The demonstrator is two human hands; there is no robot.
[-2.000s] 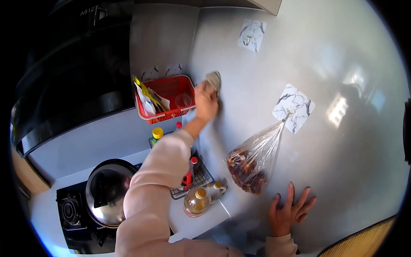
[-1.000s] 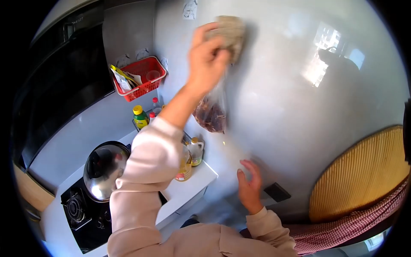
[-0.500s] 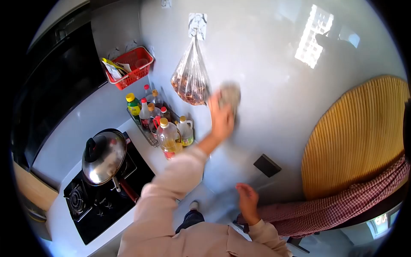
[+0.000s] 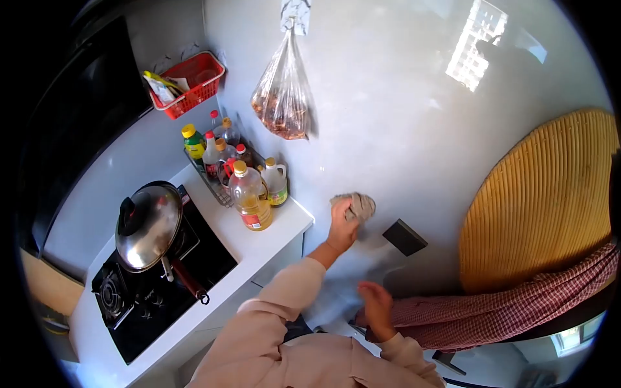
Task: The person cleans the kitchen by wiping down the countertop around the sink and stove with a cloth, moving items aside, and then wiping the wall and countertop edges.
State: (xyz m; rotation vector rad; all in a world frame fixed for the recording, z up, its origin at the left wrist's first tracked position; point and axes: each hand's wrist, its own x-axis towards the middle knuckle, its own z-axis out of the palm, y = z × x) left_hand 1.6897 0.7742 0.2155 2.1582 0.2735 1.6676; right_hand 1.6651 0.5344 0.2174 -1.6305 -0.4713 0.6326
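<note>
My left hand [image 4: 343, 227] is closed on a grey-beige cloth [image 4: 360, 205] and presses it against the pale wall [image 4: 401, 149], left of a dark square wall plate [image 4: 405, 237]. Below and to the right, my right hand [image 4: 377, 309] is raised in front of my body, away from the wall, with thumb and fingers apart and nothing in it. A clear plastic bag [image 4: 284, 103] of dark reddish-brown pieces hangs above the cloth from a hook on a marbled patch [image 4: 295, 14].
Several bottles [image 4: 251, 197] stand in and beside a wire rack on the counter [image 4: 288, 223]. A lidded pan [image 4: 150, 226] sits on the black stove [image 4: 145, 310]. A red basket [image 4: 194, 81] hangs in the corner. At right are a ribbed yellow panel [image 4: 537, 200] and checked cloth [image 4: 491, 317].
My left hand has swept the cloth from beside the basket, up across the wall, then down past the hanging bag. My right hand has come off the wall. The view has shifted.
</note>
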